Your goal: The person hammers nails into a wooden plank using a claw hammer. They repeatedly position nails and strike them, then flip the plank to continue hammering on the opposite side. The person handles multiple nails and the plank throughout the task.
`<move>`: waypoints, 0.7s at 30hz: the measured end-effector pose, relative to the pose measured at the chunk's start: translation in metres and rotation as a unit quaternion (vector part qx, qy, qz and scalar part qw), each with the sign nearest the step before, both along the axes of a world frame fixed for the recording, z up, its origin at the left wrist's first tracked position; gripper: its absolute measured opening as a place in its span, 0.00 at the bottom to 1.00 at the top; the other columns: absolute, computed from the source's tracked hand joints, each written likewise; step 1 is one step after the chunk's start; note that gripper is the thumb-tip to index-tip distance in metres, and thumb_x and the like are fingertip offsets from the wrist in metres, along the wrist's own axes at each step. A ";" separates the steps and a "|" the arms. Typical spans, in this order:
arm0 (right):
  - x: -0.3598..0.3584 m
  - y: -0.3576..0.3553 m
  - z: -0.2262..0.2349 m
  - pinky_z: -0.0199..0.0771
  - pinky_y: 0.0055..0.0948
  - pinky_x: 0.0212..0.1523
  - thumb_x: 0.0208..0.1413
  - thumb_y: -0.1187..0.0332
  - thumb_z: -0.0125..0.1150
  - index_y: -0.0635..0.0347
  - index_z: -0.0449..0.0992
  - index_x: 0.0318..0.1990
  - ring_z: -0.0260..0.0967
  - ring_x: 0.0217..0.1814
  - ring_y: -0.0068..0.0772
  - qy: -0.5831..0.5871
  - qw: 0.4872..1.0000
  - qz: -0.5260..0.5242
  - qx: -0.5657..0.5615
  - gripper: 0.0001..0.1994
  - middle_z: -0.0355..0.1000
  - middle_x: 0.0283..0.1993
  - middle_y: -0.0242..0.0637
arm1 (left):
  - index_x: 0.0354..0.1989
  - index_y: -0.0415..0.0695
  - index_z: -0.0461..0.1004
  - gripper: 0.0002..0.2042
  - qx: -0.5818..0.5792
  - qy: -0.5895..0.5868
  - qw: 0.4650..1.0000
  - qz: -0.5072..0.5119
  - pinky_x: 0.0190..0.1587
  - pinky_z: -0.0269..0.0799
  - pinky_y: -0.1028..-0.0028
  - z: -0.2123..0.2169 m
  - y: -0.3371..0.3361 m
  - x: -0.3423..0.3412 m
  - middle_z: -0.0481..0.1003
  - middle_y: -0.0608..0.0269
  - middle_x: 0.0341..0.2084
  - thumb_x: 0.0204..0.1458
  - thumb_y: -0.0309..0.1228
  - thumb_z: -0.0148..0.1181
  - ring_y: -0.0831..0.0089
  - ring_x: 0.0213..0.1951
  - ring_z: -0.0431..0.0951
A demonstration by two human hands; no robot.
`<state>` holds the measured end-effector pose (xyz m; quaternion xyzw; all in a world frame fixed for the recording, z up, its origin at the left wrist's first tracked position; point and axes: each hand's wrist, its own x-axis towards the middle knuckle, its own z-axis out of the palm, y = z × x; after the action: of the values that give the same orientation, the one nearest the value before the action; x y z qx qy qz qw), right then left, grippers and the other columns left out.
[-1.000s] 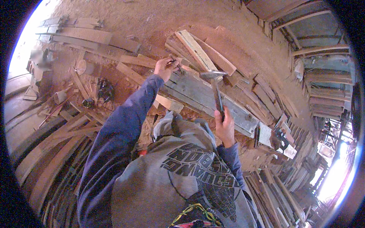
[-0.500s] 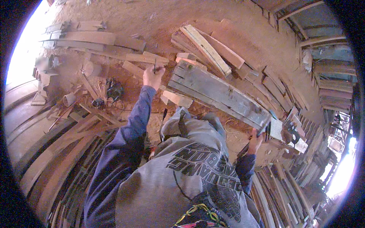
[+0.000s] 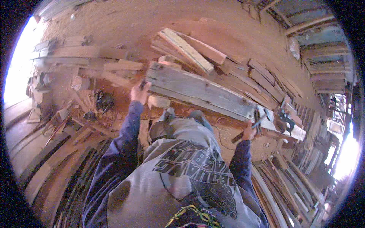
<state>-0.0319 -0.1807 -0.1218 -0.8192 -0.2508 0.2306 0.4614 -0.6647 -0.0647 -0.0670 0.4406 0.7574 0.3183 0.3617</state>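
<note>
Lowered since a second ago, the right hand (image 3: 249,133) now grips the hammer (image 3: 251,127) closed-fisted at the grey plank's (image 3: 197,91) right end. At the plank's left end, the left hand (image 3: 139,92) curls over the corner, touching it.

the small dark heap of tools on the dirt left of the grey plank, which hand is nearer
Left. The left hand grips the near end of the long grey weathered plank, close to the small dark heap of tools. The right hand holds a hammer at the plank's far end.
</note>
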 end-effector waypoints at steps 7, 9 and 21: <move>-0.030 0.011 0.008 0.68 0.33 0.41 0.56 0.56 0.66 0.66 0.74 0.44 0.65 0.36 0.25 -0.029 0.999 0.027 -0.008 0.20 0.70 0.33 0.31 | 0.59 0.33 0.67 0.23 0.035 -0.209 0.977 0.037 0.56 0.66 0.74 -0.007 0.006 -0.006 0.75 0.61 0.49 0.56 0.29 0.60 0.75 0.50 0.72; -0.036 0.013 0.019 0.67 0.32 0.44 0.56 0.60 0.66 0.64 0.73 0.47 0.65 0.42 0.26 0.033 0.999 0.035 0.023 0.19 0.71 0.40 0.31 | 0.58 0.33 0.68 0.22 0.038 -0.205 0.978 0.033 0.55 0.66 0.73 -0.013 0.005 -0.011 0.75 0.61 0.48 0.55 0.29 0.60 0.74 0.49 0.73; -0.030 0.026 0.098 0.67 0.26 0.40 0.55 0.64 0.67 0.63 0.72 0.38 0.63 0.35 0.23 -0.073 0.997 0.026 0.019 0.13 0.68 0.32 0.28 | 0.50 0.33 0.75 0.28 -0.015 0.007 1.000 0.027 0.55 0.68 0.67 0.039 0.026 -0.031 0.78 0.50 0.45 0.52 0.48 0.64 0.65 0.47 0.76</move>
<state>-0.0623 -0.1547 -0.0240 -0.8180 -0.3095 0.1767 0.4515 -0.6958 -0.0384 -0.0282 0.4167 0.7761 0.3137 0.3545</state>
